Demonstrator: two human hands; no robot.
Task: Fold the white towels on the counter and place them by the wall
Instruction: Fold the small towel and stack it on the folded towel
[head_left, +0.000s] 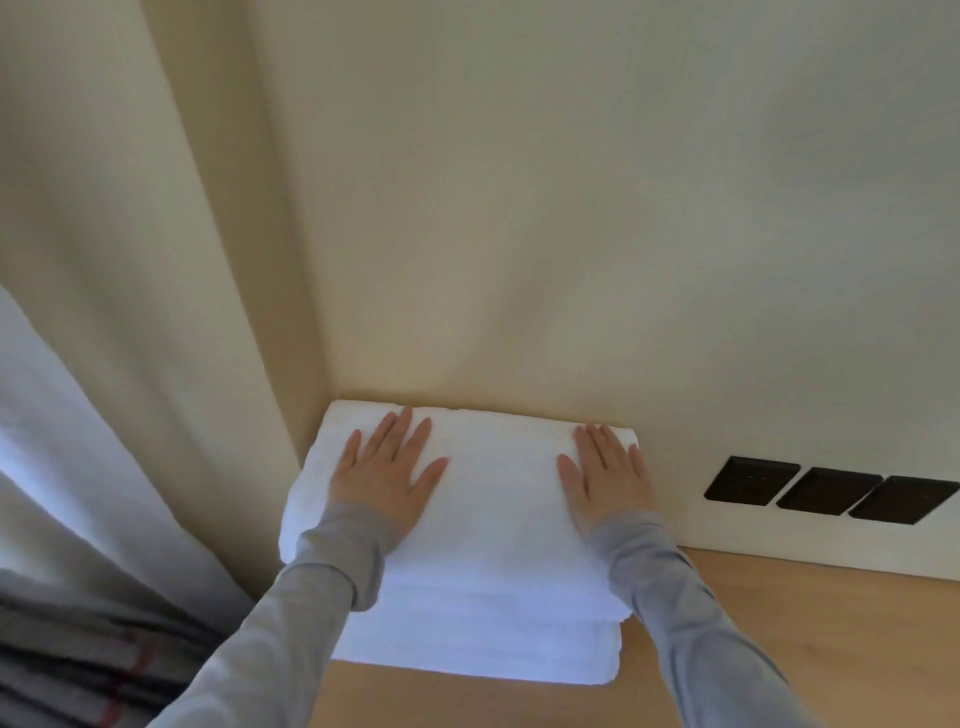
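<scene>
Left hand (387, 467) and right hand (605, 475) lay flat on the stack (493, 525) of folded white towels, fingers straight and slightly spread, gripping nothing, one near each side edge of the stack. The stack sat on the counter (789, 623), its far edge touching the wall (571, 260) and its left side tucked into the corner. A curtain (104, 389) hung left of the stack, and three dark sockets (831, 491) sat to its right. The step looked like a final pressing down. Doing it well called for even pressure from both palms, smoothing outward, and nudging the lower layers, which jutted out at the stack's near side, flush with the top one.
</scene>
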